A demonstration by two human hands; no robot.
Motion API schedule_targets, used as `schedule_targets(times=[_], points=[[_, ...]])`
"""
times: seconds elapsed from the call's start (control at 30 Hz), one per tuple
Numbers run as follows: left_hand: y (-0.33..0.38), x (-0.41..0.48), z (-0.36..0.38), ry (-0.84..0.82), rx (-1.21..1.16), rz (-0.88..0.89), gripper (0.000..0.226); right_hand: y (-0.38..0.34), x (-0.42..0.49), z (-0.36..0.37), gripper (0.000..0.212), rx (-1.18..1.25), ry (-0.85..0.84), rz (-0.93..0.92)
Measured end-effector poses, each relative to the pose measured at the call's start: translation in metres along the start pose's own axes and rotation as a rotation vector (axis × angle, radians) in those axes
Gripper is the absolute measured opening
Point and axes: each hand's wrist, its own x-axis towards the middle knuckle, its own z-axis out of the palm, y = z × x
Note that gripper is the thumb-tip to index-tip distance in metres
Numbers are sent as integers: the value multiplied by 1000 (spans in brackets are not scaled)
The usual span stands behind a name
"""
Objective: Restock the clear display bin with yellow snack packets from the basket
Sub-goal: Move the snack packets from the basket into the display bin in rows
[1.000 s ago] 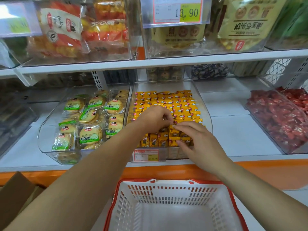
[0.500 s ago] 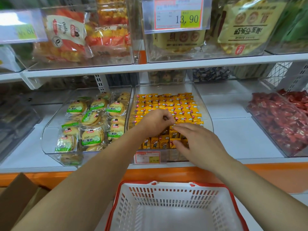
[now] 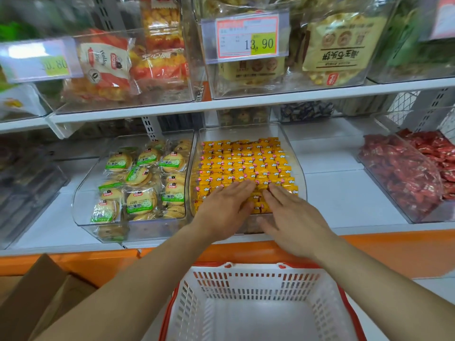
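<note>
The clear bin [image 3: 294,153] sits on the white shelf [image 3: 344,195], and the yellow packets [image 3: 242,163] lie inside it in neat, close rows that fill it from the back wall to near the front. Both hands rest palm-down on the front rows of packets. The left hand [image 3: 225,207] lies flat with its fingers [image 3: 240,189] straight and pressed together, pointing toward the back of the bin. The right hand [image 3: 293,217] lies just beside it, also flat, its fingers [image 3: 275,193] straight and only slightly apart; neither hand pinches or grips a packet. The fingertips of the two hands come close together over the middle of the bin. Below the bin, in front of the orange shelf edge, stands the white basket [image 3: 258,289] with a red rim; no packets show in the part of it in view. Left of the bin is another clear container of round biscuits [image 3: 140,185] in green-labelled wrappers. Well to the right of the bin is a heap of red sweets [image 3: 403,173]. Above the bin hangs a price tag [image 3: 248,36] reading 13.90. A cardboard box [image 3: 37,294] sits down to the left of the bin.
</note>
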Motion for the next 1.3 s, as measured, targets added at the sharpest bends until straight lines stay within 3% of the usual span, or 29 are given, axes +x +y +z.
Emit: schedule_targets(times=[0.2,0.33,0.43,0.5,0.57,0.63,0.7,0.8,0.97,1.13,1.3], points=[[2,16,-3,-220,209,-64,52,-6,11,7,84,-12,-26,39],[18,17,-18,-278,179,-148,52,-12,3,2,85,-5,-72,40],[32,-3,-34,-100,112,-115,49,-18,-15,-8,84,55,-20,45],[35,-34,-38,129,15,-33,38,-25,-33,-11,69,56,154,1],[33,-72,-31,168,-87,-39,29,-29,-51,-1,51,81,275,-75],[26,-110,-8,-27,-145,-152,22,-31,-68,23,39,167,98,-70],[16,-139,26,-305,-148,-261,26,-33,-81,61,34,270,-197,-9],[3,-162,85,-491,-123,-378,34,-29,-99,129,32,344,-454,63],[-13,-186,187,-682,-164,-511,42,-15,-134,230,41,454,-736,221],[-30,-215,260,-950,-192,-505,49,-33,-155,297,42,501,-1006,161],[-45,-218,281,-1286,-254,-450,86,-43,-158,330,51,464,-1220,108]])
